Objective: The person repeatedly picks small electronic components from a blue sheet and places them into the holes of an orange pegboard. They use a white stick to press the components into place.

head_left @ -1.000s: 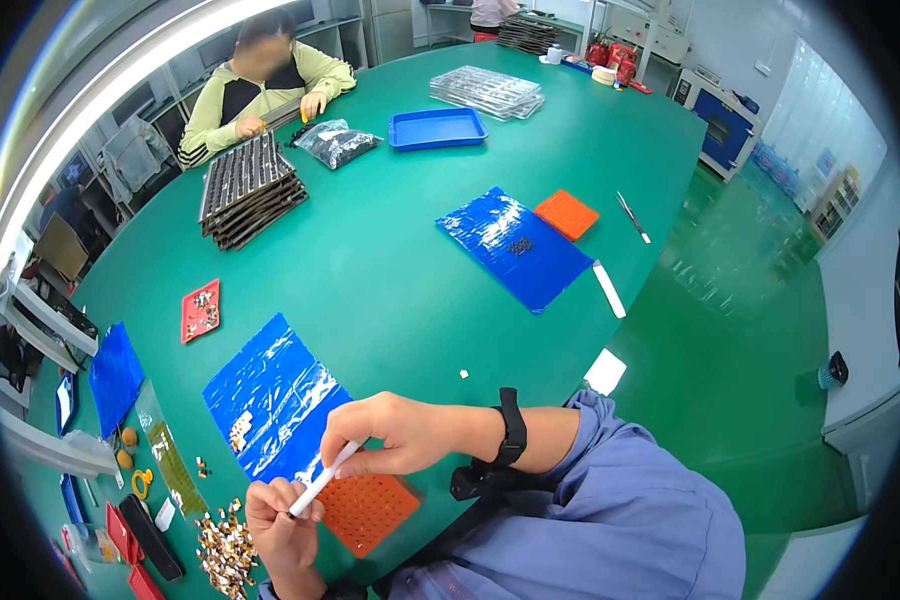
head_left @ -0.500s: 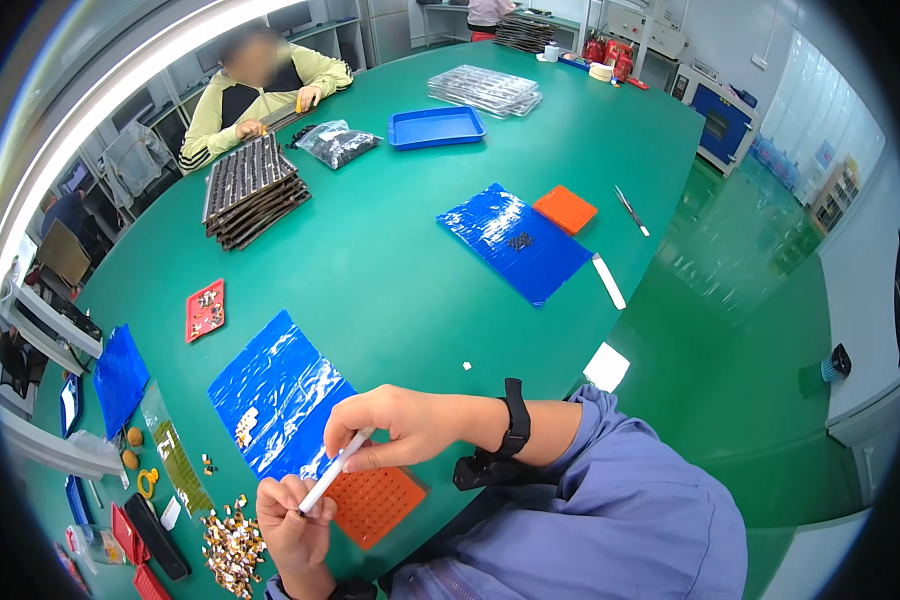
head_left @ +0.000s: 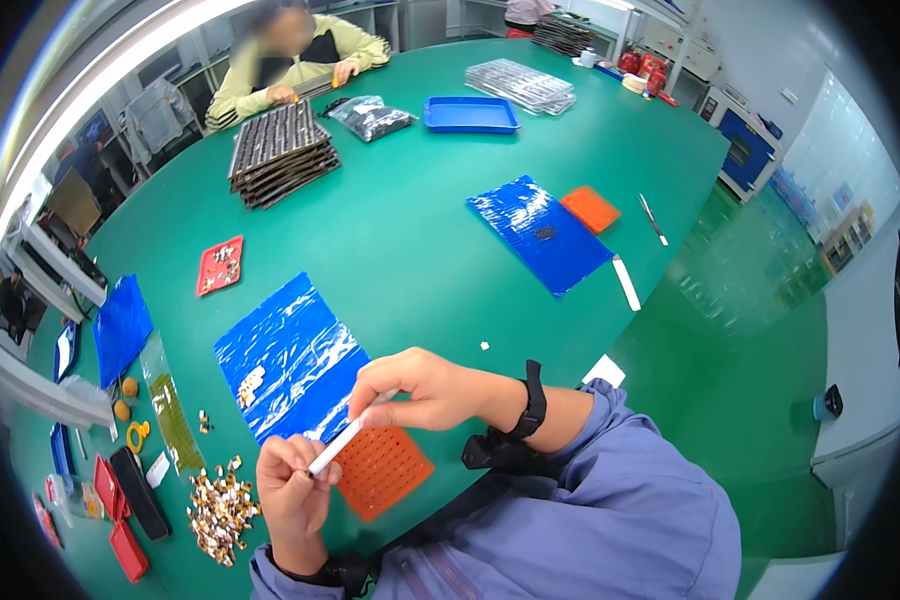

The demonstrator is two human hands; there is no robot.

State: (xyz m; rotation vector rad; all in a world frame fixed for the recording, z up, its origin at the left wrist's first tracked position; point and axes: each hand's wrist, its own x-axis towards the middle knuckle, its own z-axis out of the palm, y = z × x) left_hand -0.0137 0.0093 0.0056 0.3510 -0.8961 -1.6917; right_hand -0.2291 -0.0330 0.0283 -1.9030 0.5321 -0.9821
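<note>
My right hand [head_left: 420, 390] is closed round a slim white pen-like stick [head_left: 338, 446], which slants down to the left. The stick's lower end meets the fingertips of my left hand [head_left: 292, 495]. That hand is pinched shut, and whatever small piece it may hold is hidden by the fingers. Below both hands lies an orange plate [head_left: 388, 480] with rows of small holes. Beyond them a shiny blue sheet [head_left: 295, 325] is spread on the table, with a few small whitish pieces [head_left: 251, 386] on it. A heap of small gold-and-white parts [head_left: 220, 512] sits left of my left hand.
On the green table [head_left: 400, 230] are a red tray [head_left: 220, 266] of small parts, stacked dark trays [head_left: 285, 155], a blue tray [head_left: 470, 116], a second blue sheet [head_left: 540, 240], an orange block [head_left: 591, 208] and tweezers [head_left: 653, 220]. A co-worker [head_left: 300, 60] sits across.
The whole view has shifted, so the table's things stand higher in the picture, most also further right. Both hands keep their hold, with the stick still against the left fingertips.
</note>
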